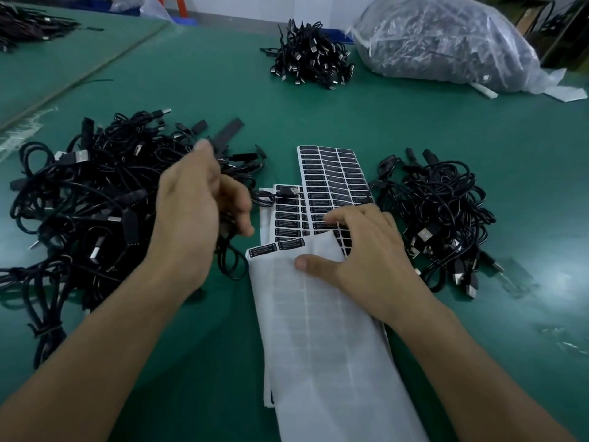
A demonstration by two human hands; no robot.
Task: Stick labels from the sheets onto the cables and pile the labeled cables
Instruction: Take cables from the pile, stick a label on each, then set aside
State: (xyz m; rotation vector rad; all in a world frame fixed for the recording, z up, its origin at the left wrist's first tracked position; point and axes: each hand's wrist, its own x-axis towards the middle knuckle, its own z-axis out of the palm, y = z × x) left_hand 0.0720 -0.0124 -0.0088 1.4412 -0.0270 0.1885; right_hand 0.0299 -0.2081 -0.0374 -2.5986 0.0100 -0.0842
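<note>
Centre: the label sheets (334, 177), a fanned stack lying flat on the green surface (526, 154) directly ahead of me, with rows of black labels on the far half. A white backing sheet (318, 330), bare of labels where I can see it, lies over the near half and runs to the lower edge of the view.

My right hand (366, 250) rests on the stack with fingers spread and bent. Its fingertips (328, 218) touch the black labels and the thumb presses the top edge of the backing sheet; it grips nothing.

My left hand (197, 218), motion-blurred, hovers just left of the sheets with fingers curled round a black cable (229, 266), whose loop hangs below the palm. A USB plug (287, 191) lies on the upper left corner of the sheets.

Left: the left pile (79, 193), a large tangle of black cables reaching under the left hand. Right: the right pile (446, 218), smaller, just beside the sheets. Far centre: the far pile (312, 55), compact and well apart. To its right lies a clear plastic bag (446, 43) full of dark cables.
</note>
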